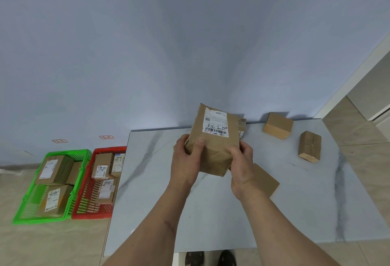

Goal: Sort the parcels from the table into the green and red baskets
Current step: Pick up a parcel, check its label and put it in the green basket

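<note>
Parcel [213, 139] seemingly gripped between hands [213, 160].

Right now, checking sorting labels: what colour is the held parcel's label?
White label with dark print, head view.

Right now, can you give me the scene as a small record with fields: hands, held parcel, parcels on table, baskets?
left hand: left hand grips the held parcel's lower left
right hand: right hand grips its lower right
held parcel: brown held parcel, white label facing the camera, lifted above the table
parcels on table: two plain boxes at the far right, flat card piece under the right wrist
baskets: green basket and red basket on the floor to the left, both holding parcels
</note>
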